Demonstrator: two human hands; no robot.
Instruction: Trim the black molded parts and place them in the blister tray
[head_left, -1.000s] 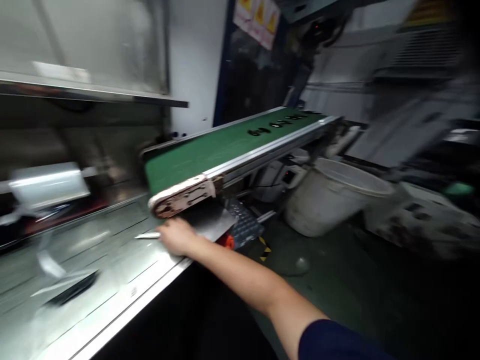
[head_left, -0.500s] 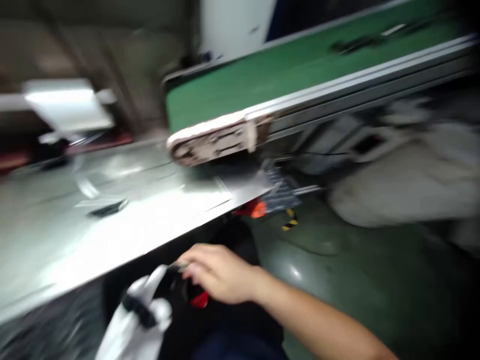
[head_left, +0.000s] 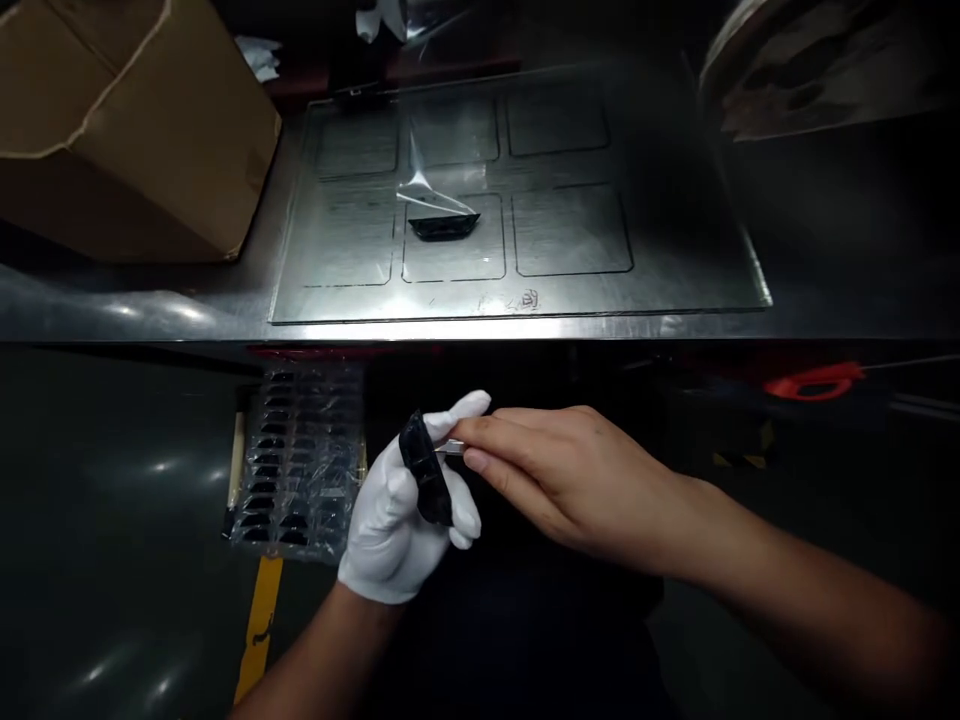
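Observation:
My left hand (head_left: 397, 510), in a white glove, grips a dark glossy part (head_left: 427, 470) between thumb and fingers. The part is long with slanted ends and is tilted nearly upright. My right hand (head_left: 555, 465) is bare and pinches a small thin metallic piece (head_left: 452, 448). That piece reaches the dark part's right side; the fingers cover most of it, so its kind does not show. A similar dark part (head_left: 444, 228) lies on the glass plate (head_left: 570, 297) beyond my hands, beside a strip of clear film (head_left: 431, 196).
On the metal table (head_left: 150, 305) an open cardboard box (head_left: 172, 150) stands at left. Below the table edge, a clear plastic tray (head_left: 300, 455) holds several dark parts. Orange handles (head_left: 814, 381) show at right. Yellow tape (head_left: 260, 625) marks the floor.
My view has swung from the green conveyor belt to face the table and glass plate. The hands are closer together in view, and the dark part in my left hand now shows clearly.

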